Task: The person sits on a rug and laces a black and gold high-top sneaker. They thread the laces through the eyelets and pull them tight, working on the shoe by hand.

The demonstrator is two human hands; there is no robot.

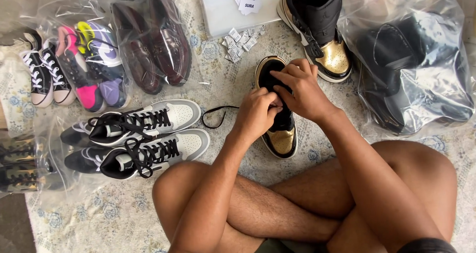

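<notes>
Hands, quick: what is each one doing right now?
Left hand: fingers pinched shut on the black-and-gold high-top sneaker at its lacing.
Right hand: fingers curled on the same sneaker's opening.

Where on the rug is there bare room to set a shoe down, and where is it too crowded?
Bare rug lies below the grey-and-black sneakers, beside the person's knee. A smaller patch sits between the bagged brown loafers and the gold-and-black shoe under both hands. The left edge and the right side are packed with bagged shoes.
</notes>
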